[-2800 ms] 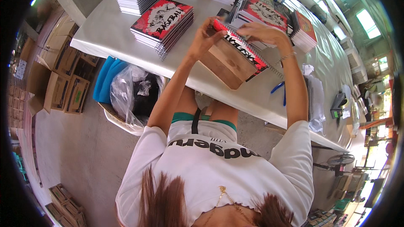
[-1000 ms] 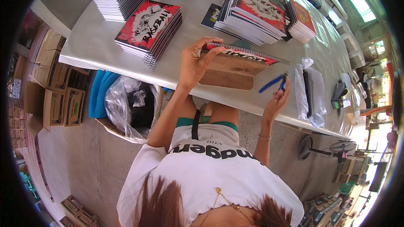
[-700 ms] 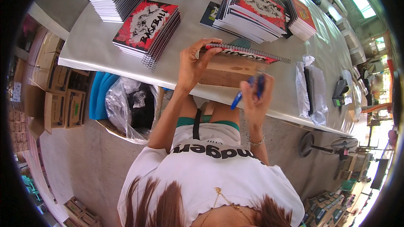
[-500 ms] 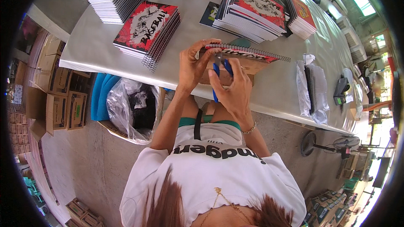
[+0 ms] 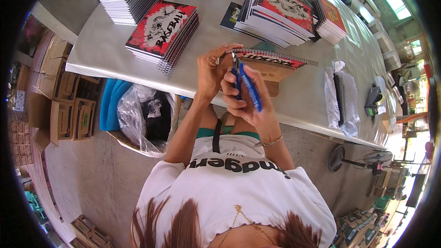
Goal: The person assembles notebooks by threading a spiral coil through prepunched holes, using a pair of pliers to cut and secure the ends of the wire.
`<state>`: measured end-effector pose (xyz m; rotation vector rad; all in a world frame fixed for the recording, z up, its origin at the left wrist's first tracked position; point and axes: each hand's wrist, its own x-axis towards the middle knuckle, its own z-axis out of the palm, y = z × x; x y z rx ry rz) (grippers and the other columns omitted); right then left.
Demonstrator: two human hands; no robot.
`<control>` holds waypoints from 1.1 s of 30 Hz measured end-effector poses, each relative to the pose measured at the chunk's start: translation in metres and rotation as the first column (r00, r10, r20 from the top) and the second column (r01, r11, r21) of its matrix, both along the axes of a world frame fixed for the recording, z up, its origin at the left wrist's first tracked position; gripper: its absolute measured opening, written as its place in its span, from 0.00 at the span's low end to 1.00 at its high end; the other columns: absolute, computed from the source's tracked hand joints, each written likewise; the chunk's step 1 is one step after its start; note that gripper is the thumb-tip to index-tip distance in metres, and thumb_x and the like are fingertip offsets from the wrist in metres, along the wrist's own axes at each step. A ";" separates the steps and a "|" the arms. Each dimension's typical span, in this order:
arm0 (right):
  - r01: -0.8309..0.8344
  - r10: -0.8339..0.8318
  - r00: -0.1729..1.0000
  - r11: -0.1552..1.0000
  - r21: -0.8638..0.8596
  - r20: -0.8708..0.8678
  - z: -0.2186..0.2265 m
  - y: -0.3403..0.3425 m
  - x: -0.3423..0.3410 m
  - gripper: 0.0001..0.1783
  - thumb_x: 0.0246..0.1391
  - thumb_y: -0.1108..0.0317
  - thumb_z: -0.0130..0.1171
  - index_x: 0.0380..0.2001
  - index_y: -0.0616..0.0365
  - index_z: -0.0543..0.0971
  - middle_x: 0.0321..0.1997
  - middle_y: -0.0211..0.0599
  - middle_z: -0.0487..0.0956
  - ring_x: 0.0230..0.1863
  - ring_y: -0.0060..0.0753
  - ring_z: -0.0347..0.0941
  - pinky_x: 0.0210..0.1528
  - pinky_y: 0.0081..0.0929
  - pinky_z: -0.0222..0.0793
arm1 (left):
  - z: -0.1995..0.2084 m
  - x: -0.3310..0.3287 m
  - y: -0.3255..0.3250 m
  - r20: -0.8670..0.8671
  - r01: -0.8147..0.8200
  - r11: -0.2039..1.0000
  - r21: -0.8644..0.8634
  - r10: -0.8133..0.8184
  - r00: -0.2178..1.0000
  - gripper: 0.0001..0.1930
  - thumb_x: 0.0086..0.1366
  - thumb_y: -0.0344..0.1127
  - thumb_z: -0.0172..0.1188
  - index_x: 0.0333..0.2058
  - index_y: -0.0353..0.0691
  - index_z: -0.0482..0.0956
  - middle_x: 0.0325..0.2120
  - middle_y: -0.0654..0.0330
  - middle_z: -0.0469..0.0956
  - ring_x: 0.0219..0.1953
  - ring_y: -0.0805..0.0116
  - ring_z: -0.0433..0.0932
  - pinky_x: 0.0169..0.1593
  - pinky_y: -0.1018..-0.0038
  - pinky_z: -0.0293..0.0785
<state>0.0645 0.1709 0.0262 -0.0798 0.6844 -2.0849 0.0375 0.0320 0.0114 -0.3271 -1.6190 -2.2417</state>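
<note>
Coil [image 5: 278, 53] looks threaded along the red notebook [image 5: 271, 59]; right tail overhangs, apparently untrimmed. Left end seems in work: right hand [image 5: 248, 109] gripping blue pliers [image 5: 251, 88], tips there; bite too small to confirm. Left hand [image 5: 209, 72] grips notebook's left end. Notebook at wooden block [image 5: 272, 76] on bench [image 5: 298, 108]; cover red, black, white.

Blue pliers [image 5: 251, 88] lifted off table [image 5: 213, 20], in right hand [image 5: 252, 109], tips at wire coil [image 5: 275, 53]

On the table [image 5: 105, 55], a book pile [image 5: 161, 30] lies left of the notebook [image 5: 272, 59], wire coils [image 5: 341, 98] to its right.
</note>
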 end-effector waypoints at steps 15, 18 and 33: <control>0.923 -0.417 0.306 -0.089 0.374 -0.856 -0.072 0.184 -0.019 0.23 0.63 0.46 0.45 0.47 0.53 0.73 0.35 0.30 0.74 0.33 0.22 0.69 0.34 0.22 0.67 | 0.015 -0.002 -0.013 -0.217 -0.223 0.799 -0.559 0.119 0.969 0.16 0.61 0.19 0.55 0.47 0.37 0.78 0.39 0.55 0.82 0.38 0.61 0.82 0.41 0.73 0.76; 0.863 0.054 0.409 -0.348 0.366 -0.911 -0.097 0.220 -0.039 0.26 0.63 0.47 0.48 0.54 0.56 0.69 0.38 0.37 0.74 0.40 0.34 0.71 0.45 0.32 0.67 | 0.020 -0.003 -0.011 -0.168 -0.198 0.815 -0.544 0.125 0.978 0.14 0.61 0.19 0.54 0.46 0.35 0.78 0.38 0.53 0.81 0.37 0.58 0.81 0.42 0.73 0.75; 0.794 0.496 0.485 -0.594 0.126 -0.720 -0.096 0.207 -0.051 0.22 0.62 0.48 0.49 0.53 0.47 0.74 0.53 0.41 0.73 0.60 0.50 0.62 0.62 0.51 0.53 | 0.020 -0.026 -0.227 0.002 -0.621 0.775 -0.117 0.626 0.780 0.13 0.65 0.36 0.62 0.45 0.36 0.79 0.34 0.64 0.80 0.30 0.80 0.77 0.30 0.84 0.71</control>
